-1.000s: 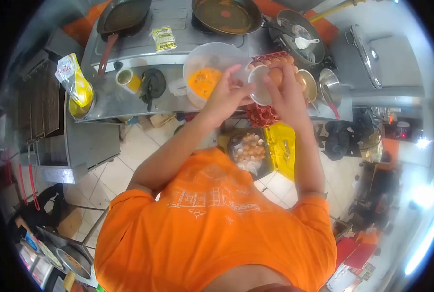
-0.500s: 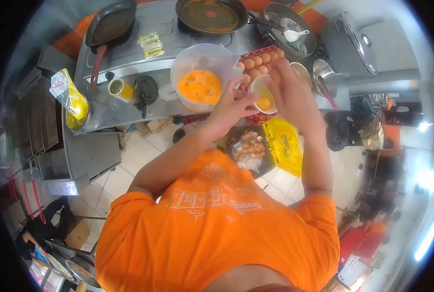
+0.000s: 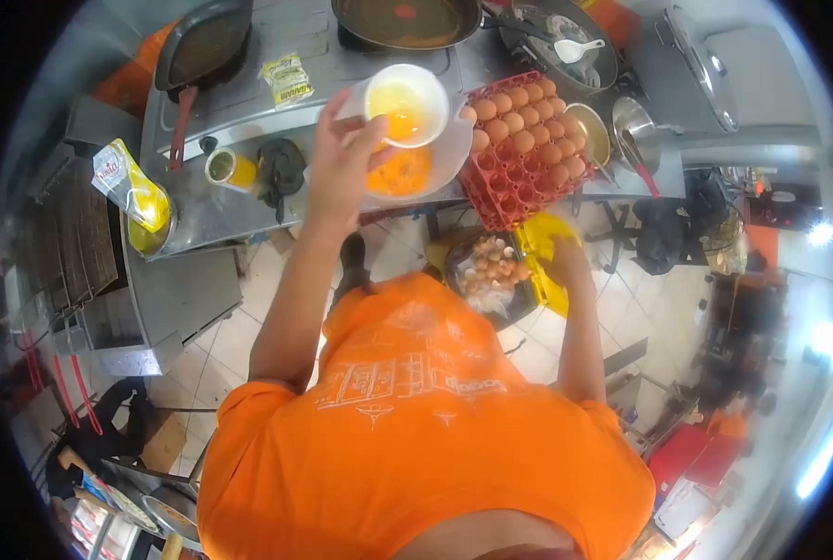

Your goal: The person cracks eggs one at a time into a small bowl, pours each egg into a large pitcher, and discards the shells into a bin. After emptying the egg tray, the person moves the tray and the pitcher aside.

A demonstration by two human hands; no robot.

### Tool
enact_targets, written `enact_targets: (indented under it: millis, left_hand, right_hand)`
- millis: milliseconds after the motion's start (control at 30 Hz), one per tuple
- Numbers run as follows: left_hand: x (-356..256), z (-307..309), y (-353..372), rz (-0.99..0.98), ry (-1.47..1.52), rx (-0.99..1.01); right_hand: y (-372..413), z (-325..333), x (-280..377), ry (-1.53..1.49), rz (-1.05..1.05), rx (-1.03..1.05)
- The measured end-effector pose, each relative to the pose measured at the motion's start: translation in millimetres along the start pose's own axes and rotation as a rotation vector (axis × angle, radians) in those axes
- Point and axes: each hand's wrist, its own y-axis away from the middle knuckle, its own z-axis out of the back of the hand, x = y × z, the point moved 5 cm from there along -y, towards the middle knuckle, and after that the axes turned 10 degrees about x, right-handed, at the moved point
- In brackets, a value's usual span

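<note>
My left hand grips a small white bowl by its left side, thumb over the rim. The bowl is tilted, with raw egg in it, above a translucent plastic pitcher. Orange beaten-looking egg lies in the pitcher, partly covered by the bowl. Down to the right, my right hand is beside a dark bin of eggshells. Its fingers look apart, with nothing visible in them, in front of the bin's yellow lid.
A red egg tray with brown eggs overhangs the counter edge. Pans stand behind. A yellow packet, a jar and a pouch sit leftward. A metal bowl stands right of the tray.
The white bowl has moved left and up from the egg tray to above the pitcher, in my left hand. My right hand has left the bowl and dropped to the shell bin.
</note>
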Motion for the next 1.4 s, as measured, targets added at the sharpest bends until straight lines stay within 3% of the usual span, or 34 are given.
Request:
enact_targets:
  millis: [67, 100, 167, 233, 300, 400, 500, 567, 600, 667, 733, 833, 900, 1000, 1133, 1200, 1300, 1400]
  left_hand:
    - [-17, 16, 3, -0.075, -0.315, -0.128]
    - [-17, 23, 3, -0.072, -0.313, -0.114]
    - [-17, 36, 1, -0.168, -0.649, -0.175]
    - [-7, 43, -4, -0.164, -0.649, -0.135]
    - [-1, 39, -2, -0.164, -0.666, -0.137]
    - [2, 27, 1, -0.174, -0.633, -0.074]
    - [-5, 22, 3, -0.256, -0.795, -0.116]
    - [-3, 24, 3, -0.274, -0.818, -0.100]
    - [-1, 26, 2, -0.275, -0.827, -0.119]
    - [2, 30, 3, -0.289, -0.811, -0.097]
    - [3, 31, 2, -0.306, -0.784, -0.125]
    - [1, 28, 3, -0.293, -0.661, -0.113]
    - [-3, 34, 3, -0.277, -0.670, -0.145]
    - [-7, 28, 0, -0.255, -0.560, -0.138]
    - [-2, 33, -1, -0.240, -0.530, -0.137]
    - [2, 28, 1, -0.224, -0.505, -0.097]
    - [10, 25, -1, -0.223, -0.458, -0.087]
    - [16, 18, -3, -0.183, -0.395, -0.047]
  right_hand:
    - [-26, 43, 36, -0.342, -0.023, 0.064]
    - [-37, 67, 63, -0.384, 0.092, -0.086]
    - [-60, 97, 107, -0.471, 0.269, -0.391]
    - [-105, 94, 129, -0.281, 0.438, -0.495]
    - [-135, 85, 130, -0.175, 0.513, -0.411]
    - [-151, 87, 122, -0.100, 0.454, -0.444]
    - [-153, 95, 119, -0.108, 0.468, -0.277]
    - [-132, 124, 109, -0.507, 0.400, -0.422]
    - [-137, 112, 96, -0.640, 0.449, -0.702]
    - [-133, 107, 89, -0.807, 0.288, -0.401]
    - [-106, 113, 113, -0.985, 0.179, -0.291]
    - [-49, 143, 183, -1.200, 0.374, -0.158]
    - [-17, 159, 217, -0.854, 0.610, -0.470]
    - [-8, 148, 247, -0.622, 0.654, -0.405]
    - [-9, 147, 250, -0.584, 0.580, -0.279]
    - [-2, 159, 241, -0.658, 0.588, -0.483]
    - [-9, 136, 243, -0.549, 0.643, -0.323]
    - [-10, 139, 233, -0.674, 0.613, -0.437]
